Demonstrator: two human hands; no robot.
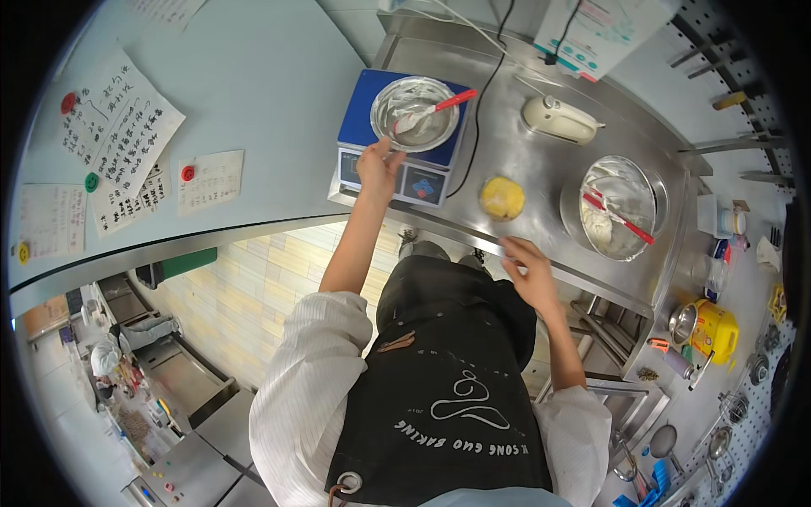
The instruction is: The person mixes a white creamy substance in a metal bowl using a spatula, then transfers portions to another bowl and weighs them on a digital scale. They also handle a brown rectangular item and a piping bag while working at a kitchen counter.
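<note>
A metal bowl (415, 95) smeared with white cream sits on a blue-topped digital scale (355, 120). Inside it lies a red-handled spatula (456, 100). My left hand (378, 168) touches the bowl's near rim with its fingertips; whether it grips the rim is hard to tell. My right hand (529, 269) hovers by the counter's front edge, fingers apart, holding nothing. A round yellow item (502, 198) rests on the steel counter in front of it. Farther right, a larger metal bowl (618, 166) of white cream, with red-handled spatulas (637, 231) across it, leans in another metal bowl (570, 206).
A cream-coloured hand mixer (561, 120) lies on the steel counter (532, 165); a black cable (479, 104) runs beside the scale. Handwritten notes (209, 184) are held by magnets on a pale surface at left. Tools hang on a pegboard at right. Another person (111, 355) is at lower left.
</note>
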